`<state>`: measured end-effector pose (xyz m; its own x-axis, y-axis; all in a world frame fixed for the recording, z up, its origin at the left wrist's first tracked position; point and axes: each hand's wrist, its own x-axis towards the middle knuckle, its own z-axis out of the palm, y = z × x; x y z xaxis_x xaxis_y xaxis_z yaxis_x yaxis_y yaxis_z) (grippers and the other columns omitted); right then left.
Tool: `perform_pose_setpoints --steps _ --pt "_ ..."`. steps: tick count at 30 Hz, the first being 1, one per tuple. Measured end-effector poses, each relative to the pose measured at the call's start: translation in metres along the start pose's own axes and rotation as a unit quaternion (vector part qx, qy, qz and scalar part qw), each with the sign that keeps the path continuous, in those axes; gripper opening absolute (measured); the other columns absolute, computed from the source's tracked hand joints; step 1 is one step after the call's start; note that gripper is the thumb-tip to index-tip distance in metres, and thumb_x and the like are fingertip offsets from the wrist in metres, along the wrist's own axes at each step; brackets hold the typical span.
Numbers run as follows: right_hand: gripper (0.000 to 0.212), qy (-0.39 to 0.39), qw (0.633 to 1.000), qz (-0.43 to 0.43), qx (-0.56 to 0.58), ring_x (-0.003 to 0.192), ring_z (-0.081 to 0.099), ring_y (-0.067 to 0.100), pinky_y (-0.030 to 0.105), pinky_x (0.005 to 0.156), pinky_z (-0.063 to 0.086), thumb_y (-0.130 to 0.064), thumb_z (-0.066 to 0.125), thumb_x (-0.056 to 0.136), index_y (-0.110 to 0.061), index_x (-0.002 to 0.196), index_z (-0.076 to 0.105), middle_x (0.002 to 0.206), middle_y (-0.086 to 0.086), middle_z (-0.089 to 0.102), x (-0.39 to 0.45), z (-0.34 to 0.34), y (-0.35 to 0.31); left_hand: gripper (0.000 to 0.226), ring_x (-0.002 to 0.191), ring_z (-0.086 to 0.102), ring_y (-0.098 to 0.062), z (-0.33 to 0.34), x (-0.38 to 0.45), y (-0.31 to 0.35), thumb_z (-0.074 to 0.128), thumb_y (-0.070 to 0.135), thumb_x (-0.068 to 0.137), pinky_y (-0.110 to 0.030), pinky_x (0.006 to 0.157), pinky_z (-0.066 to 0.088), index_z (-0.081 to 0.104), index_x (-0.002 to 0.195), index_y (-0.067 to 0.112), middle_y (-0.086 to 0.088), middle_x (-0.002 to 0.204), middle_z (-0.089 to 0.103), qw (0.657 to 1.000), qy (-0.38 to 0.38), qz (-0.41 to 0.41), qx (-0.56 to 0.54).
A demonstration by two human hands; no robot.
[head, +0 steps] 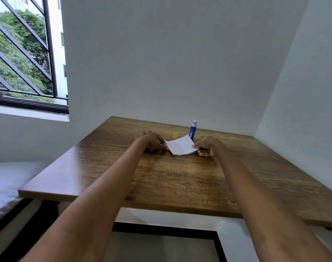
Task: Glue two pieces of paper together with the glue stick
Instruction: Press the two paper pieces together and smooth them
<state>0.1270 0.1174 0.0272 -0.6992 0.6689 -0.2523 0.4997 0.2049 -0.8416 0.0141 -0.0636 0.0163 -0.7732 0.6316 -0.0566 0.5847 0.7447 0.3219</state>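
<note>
Centrally on the wooden bench [161,178], white paper [181,145] lying flat, left hand [152,142] pinching its left edge, right hand [206,146] gripping its right corner with curled fingers [203,153], uncapped blue glue stick [192,130] upright just behind, yellow cap [175,135] beside it, window [25,52] upper left.

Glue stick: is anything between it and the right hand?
Nothing visible. The glue stick stands upright and uncapped behind the paper; the right hand holds the paper's right edge, with bare table between.

Paper [181,145] layers indistinct; left hand [151,142] fingertips hidden
</note>
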Motion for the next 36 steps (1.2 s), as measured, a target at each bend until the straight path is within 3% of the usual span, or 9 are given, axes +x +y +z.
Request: perform_pose_setpoints --steps 5,10,14,16,19,24,29,33,36 --pt "0.043 0.005 1.0 0.004 -0.007 0.056 0.051 0.008 0.017 0.037 0.049 -0.008 0.067 0.085 0.0 0.125 0.053 0.073 0.005 0.057 0.002 0.0 0.001 0.035 0.139 0.013 -0.038 0.0 0.008 0.001 0.039 0.031 0.097 -0.055 0.114 0.012 0.048 0.131 0.03 -0.013 0.15 0.027 1.0 -0.011 -0.003 -0.015" --pt "0.041 0.006 1.0 -0.003 0.008 0.058 0.053 0.009 0.017 0.036 0.049 -0.006 0.067 0.084 0.002 0.122 0.055 0.075 0.005 0.056 0.001 0.0 0.003 0.053 0.132 0.029 -0.032 0.002 0.014 0.018 0.058 0.058 0.08 -0.045 0.106 0.029 0.061 0.113 0.016 -0.015 0.139 0.041 1.0 0.005 -0.013 0.017" --pt "0.038 0.006 1.0 -0.014 0.023 0.062 0.054 0.009 0.017 0.042 0.051 -0.005 0.067 0.085 0.003 0.121 0.056 0.089 0.007 0.06 -0.001 -0.001 0.006 0.041 0.102 0.055 -0.024 0.002 0.02 0.028 0.064 0.043 0.082 -0.035 0.096 0.042 0.06 0.1 0.007 -0.015 0.118 0.063 0.996 -0.033 -0.016 -0.079" --pt "0.036 0.007 0.999 -0.019 0.032 0.063 0.054 0.008 0.016 0.042 0.051 -0.005 0.065 0.086 0.003 0.119 0.057 0.091 0.006 0.059 -0.002 -0.001 0.007 0.038 0.093 0.055 -0.023 0.001 0.02 0.032 0.064 0.029 0.085 -0.036 0.093 0.043 0.056 0.111 0.002 -0.017 0.118 0.063 0.987 -0.049 -0.013 -0.154" --pt "0.031 0.003 0.998 -0.032 0.056 0.065 0.053 0.009 0.016 0.043 0.051 -0.005 0.062 0.088 0.002 0.118 0.056 0.097 0.008 0.059 -0.003 -0.002 0.01 0.036 0.09 0.053 -0.023 0.003 0.017 0.037 0.062 0.01 0.087 -0.032 0.082 0.048 0.051 0.119 -0.001 -0.017 0.116 0.058 0.949 0.005 -0.025 -0.314" --pt "0.027 -0.001 0.991 -0.067 0.115 0.07 0.055 0.008 0.013 0.045 0.052 -0.009 0.057 0.092 0.002 0.117 0.056 0.107 0.01 0.056 -0.007 -0.004 0.019 0.039 0.096 0.065 -0.032 0.013 0.014 0.032 0.059 0.0 0.087 -0.032 0.062 0.054 0.049 0.125 0.002 -0.021 0.119 0.06 0.811 0.091 -0.047 -0.576" --pt "0.005 0.0 0.981 -0.096 0.167 0.077 0.058 0.009 0.013 0.047 0.054 -0.011 0.056 0.093 -0.008 0.089 0.057 0.117 0.012 0.059 -0.004 -0.006 0.03 0.026 0.072 0.066 -0.027 0.016 0.013 0.029 0.062 0.004 0.086 -0.03 0.047 0.056 0.06 0.112 -0.001 -0.021 0.111 0.066 0.788 0.087 -0.035 -0.608" --pt "0.027 0.024 0.977 -0.11 0.179 0.077 0.06 0.012 0.015 0.047 0.055 -0.015 0.057 0.093 -0.004 0.118 0.054 0.112 0.01 0.06 0.0 -0.005 0.031 0.024 0.07 0.065 -0.028 0.018 0.018 0.025 0.06 0.001 0.087 -0.031 0.048 0.058 0.058 0.11 -0.006 -0.023 0.11 0.065 0.765 0.108 -0.045 -0.633" --pt "0.032 0.045 0.971 -0.138 0.189 0.073 0.059 0.011 0.015 0.048 0.055 -0.019 0.059 0.092 -0.003 0.12 0.056 0.107 0.006 0.059 0.005 -0.004 0.032 0.023 0.061 0.065 -0.021 0.018 0.019 0.023 0.059 0.0 0.088 -0.028 0.044 0.056 0.057 0.11 -0.004 -0.02 0.099 0.067 0.764 0.109 -0.041 -0.635"
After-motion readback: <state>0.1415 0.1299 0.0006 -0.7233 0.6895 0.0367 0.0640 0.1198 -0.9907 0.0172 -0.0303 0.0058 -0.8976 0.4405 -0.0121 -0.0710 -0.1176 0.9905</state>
